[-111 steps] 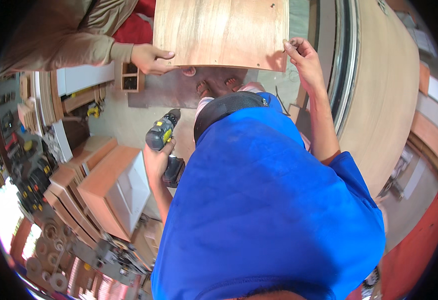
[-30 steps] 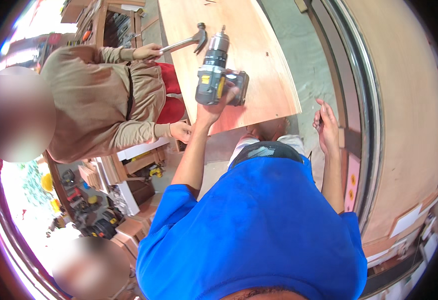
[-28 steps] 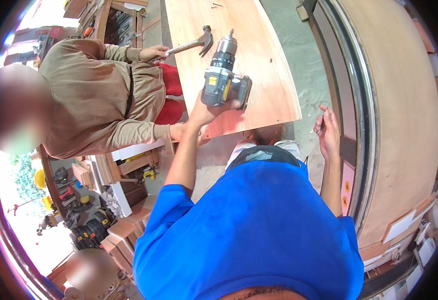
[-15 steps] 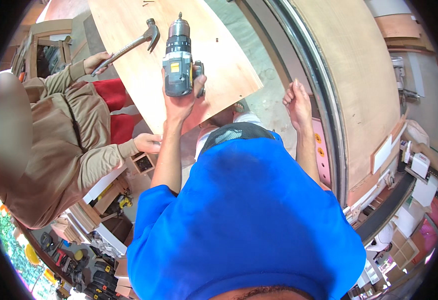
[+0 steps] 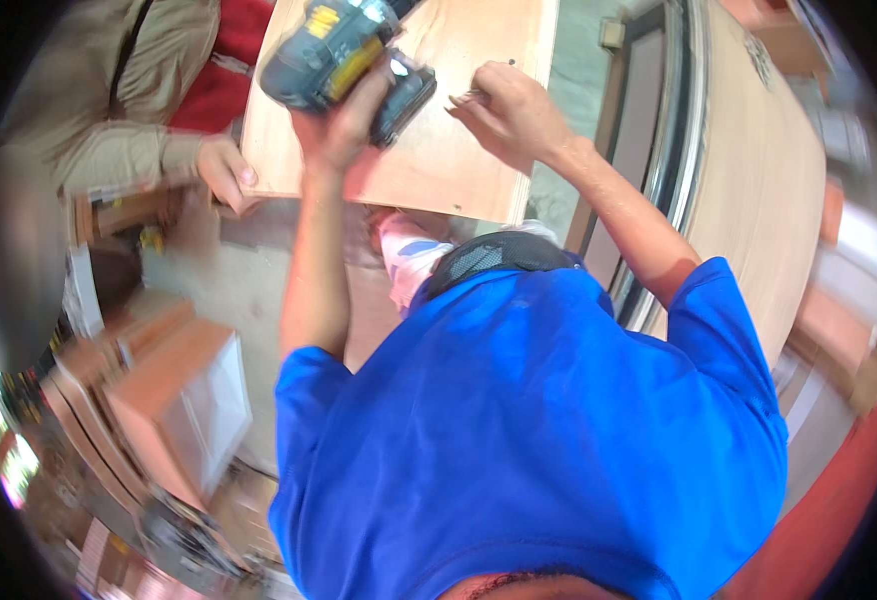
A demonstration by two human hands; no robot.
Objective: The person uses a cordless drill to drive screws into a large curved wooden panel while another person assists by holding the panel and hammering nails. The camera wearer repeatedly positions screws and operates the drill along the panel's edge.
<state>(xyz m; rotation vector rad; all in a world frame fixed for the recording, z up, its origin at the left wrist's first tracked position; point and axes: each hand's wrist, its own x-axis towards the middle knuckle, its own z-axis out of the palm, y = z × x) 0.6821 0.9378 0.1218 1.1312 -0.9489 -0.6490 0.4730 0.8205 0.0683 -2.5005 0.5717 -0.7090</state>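
Observation:
My left hand (image 5: pixel 337 135) is wrapped round the grip of a dark cordless drill (image 5: pixel 324 60) with yellow markings. The drill is tilted over a pale plywood panel (image 5: pixel 429 180), its front end toward the upper right and smeared by motion. To the right of the drill, my right hand (image 5: pixel 519 115) is over the panel with its thumb and fingers pinched together. Something small may be between the fingertips, too small to name. Small dark spots mark the panel near its right and near edges.
At the left, a co-worker's hand (image 5: pixel 224 172) touches the panel's left corner. A long wooden slab with a dark metal edge (image 5: pixel 674 130) runs along my right. Box-like wooden pieces (image 5: pixel 174 400) stand on the floor at lower left.
My right hand has come in from the right side to over the panel, its fingers pinched. The drill has tilted and moved up-left in view. The co-worker's hammer has left the view.

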